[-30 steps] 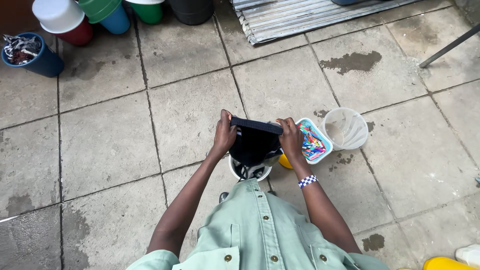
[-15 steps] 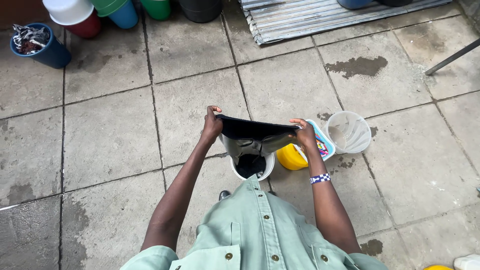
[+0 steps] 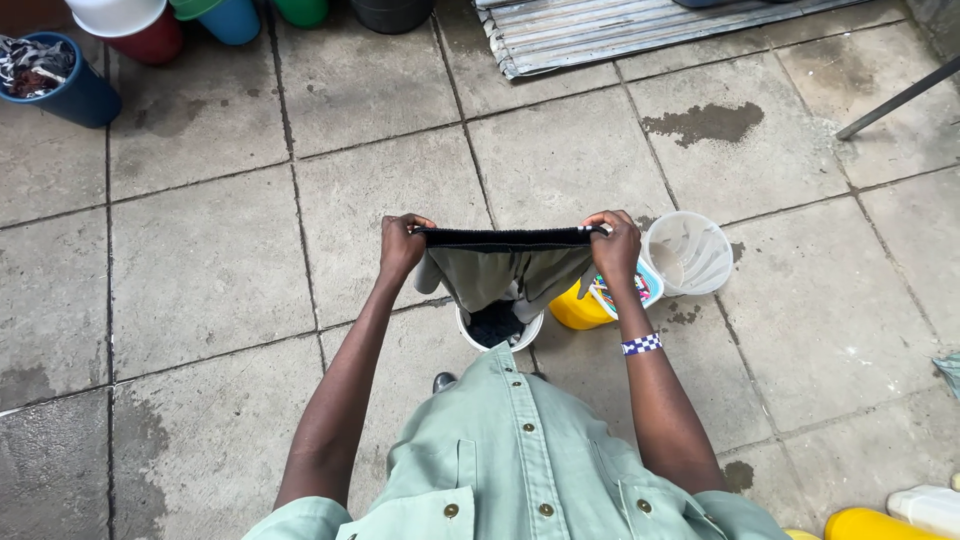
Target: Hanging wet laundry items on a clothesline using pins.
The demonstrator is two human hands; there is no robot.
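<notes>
Centre of frame: a garment (image 3: 505, 262) stretched between the left hand (image 3: 400, 245) and right hand (image 3: 616, 245), above a bucket (image 3: 499, 328). Right of it, a tub (image 3: 577, 310), a tray (image 3: 640, 290), apparently of pegs, then a basin (image 3: 688, 253). Upper left: several buckets (image 3: 60, 85). Top: metal sheet (image 3: 620, 25).

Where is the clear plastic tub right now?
In the head view, the clear plastic tub lies tipped on the paved floor, just right of the right hand and beside the container of colourful pegs.
</notes>
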